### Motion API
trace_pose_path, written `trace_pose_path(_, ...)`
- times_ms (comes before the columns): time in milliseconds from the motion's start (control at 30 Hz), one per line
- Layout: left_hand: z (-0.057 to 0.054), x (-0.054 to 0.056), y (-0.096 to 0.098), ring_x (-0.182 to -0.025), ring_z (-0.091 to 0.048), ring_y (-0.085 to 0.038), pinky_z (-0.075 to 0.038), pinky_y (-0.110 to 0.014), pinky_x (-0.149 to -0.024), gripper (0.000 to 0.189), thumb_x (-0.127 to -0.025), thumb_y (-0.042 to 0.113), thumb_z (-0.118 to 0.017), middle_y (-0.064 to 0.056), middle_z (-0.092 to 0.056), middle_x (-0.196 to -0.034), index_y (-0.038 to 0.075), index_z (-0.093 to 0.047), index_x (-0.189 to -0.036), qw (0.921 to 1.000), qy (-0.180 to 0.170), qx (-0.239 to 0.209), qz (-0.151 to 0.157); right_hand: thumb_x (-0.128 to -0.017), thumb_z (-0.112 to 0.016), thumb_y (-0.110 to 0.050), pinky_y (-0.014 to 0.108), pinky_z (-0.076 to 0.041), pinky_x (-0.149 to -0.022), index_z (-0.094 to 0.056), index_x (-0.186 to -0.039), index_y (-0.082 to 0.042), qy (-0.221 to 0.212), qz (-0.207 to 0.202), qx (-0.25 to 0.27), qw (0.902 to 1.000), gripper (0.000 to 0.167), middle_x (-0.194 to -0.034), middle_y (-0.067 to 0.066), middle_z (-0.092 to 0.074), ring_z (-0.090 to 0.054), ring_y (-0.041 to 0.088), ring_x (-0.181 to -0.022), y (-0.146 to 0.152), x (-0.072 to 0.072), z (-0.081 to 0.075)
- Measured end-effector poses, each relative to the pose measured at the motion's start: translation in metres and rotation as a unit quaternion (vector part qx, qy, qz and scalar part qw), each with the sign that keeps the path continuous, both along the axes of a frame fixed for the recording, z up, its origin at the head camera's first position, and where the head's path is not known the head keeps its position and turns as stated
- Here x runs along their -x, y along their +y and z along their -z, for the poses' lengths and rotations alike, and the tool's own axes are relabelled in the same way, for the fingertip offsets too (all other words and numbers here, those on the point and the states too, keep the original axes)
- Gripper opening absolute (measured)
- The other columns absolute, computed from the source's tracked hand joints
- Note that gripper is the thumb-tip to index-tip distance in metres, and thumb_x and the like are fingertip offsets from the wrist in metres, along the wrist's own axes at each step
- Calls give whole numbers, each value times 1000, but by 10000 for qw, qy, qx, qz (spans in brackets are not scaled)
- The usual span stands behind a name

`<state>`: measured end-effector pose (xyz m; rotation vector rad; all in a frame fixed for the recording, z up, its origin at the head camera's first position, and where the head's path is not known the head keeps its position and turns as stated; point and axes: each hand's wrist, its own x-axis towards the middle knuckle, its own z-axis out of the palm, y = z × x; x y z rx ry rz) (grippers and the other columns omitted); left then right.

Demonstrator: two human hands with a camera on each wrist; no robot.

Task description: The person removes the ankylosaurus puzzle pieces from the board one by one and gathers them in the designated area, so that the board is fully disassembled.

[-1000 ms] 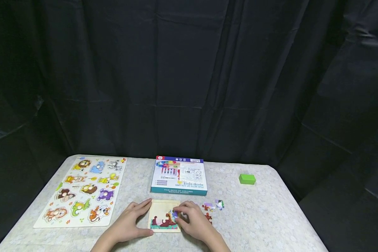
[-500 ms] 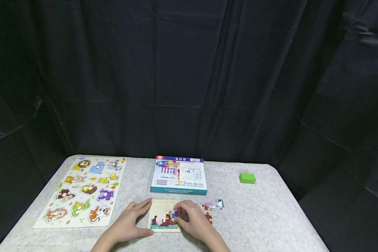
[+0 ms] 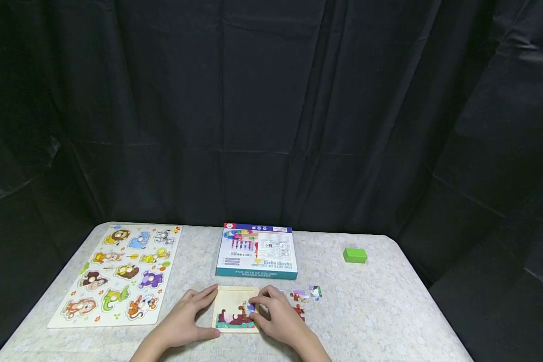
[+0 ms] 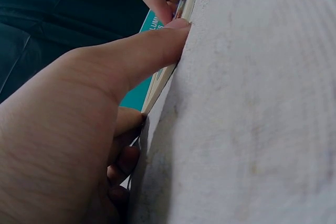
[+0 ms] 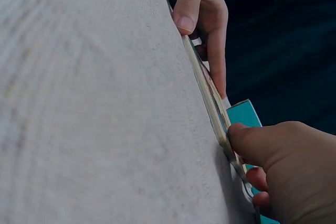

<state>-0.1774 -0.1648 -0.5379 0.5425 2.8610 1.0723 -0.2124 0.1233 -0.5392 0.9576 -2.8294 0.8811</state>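
Note:
A small square wooden puzzle tray (image 3: 234,296) lies at the table's near middle, with joined jigsaw pieces (image 3: 235,321) along its near side. My left hand (image 3: 185,321) holds the tray's left side, thumb at the near corner and index finger at the far one. In the left wrist view its thumb (image 4: 157,48) lies over the tray edge. Within the tray's right side, my right hand (image 3: 278,318) pinches a bluish-purple puzzle piece (image 3: 251,306) between thumb and index finger. The fingers partly hide this piece. From the right wrist, the right thumb (image 5: 252,142) is at the tray edge.
Several loose jigsaw pieces (image 3: 299,296) lie right of my right hand, some partly hidden by it. Behind the tray is a flat box (image 3: 257,254). An animal peg-puzzle board (image 3: 117,276) covers the table's left, and a green block (image 3: 355,256) sits at the right.
The right thumb and index finger have shifted slightly with the bluish-purple puzzle piece inside the tray. My left hand and the tray stay in place.

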Motion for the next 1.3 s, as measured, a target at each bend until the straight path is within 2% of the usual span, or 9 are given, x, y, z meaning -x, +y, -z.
trace_pose_path(333, 1, 1, 0, -109, -45, -7, -47, -41, -102, 103, -72, 56, -92, -3, -49, -164, 9, -54, -156, 10000, -14, 12, 14, -95, -82, -25, 31, -49, -88, -72, -111, -23, -115, 53, 375, 9992, 19, -109, -14, -65, -53, 6, -101, -1, 0, -1)
trace_pose_path(633, 2, 1, -1, -110, -46, -8, -48, -41, -102, 102, -73, 55, -91, -3, -51, -163, 9, -54, -156, 10000, 25, -11, 15, -94, -82, -26, 25, -46, -80, -80, -119, -17, 17, -165, 135, 9998, 26, -104, -12, -69, -51, 4, -92, 0, 0, -6)
trace_pose_path(833, 2, 2, -1, -111, -46, -9, -47, -43, -103, 102, -73, 57, -91, -2, -50, -163, 10, -54, -156, 10000, 1, -15, 9, -97, -79, -25, 27, -49, -84, -79, -124, -15, 67, -216, 77, 9997, 28, -111, -9, -70, -53, 4, -97, 1, 0, -8)
trace_pose_path(1033, 4, 3, 0, -112, -46, -8, -47, -42, -104, 103, -72, 58, -91, -1, -50, -163, 11, -54, -156, 10000, -30, -32, -18, -98, -78, -20, 23, -52, -80, -77, -125, -10, -10, -292, 390, 9988, 29, -116, -5, -66, -58, 8, -95, 4, -1, -14)
trace_pose_path(1167, 3, 3, 0, -111, -46, -8, -47, -41, -103, 103, -73, 56, -91, -2, -50, -164, 9, -54, -156, 10000, -5, -75, 27, -99, -77, -20, 27, -54, -84, -76, -127, -10, 65, -234, 514, 9984, 29, -119, -5, -66, -61, 10, -101, 7, 0, -22)
trace_pose_path(1300, 3, 2, -1, -110, -45, -7, -47, -40, -103, 102, -74, 56, -91, -2, -50, -164, 9, -53, -156, 9999, 2, -83, 74, -101, -75, -22, 26, -54, -77, -76, -127, -9, 116, -112, 616, 9980, 29, -119, -4, -66, -61, 15, -92, 13, 0, -31)
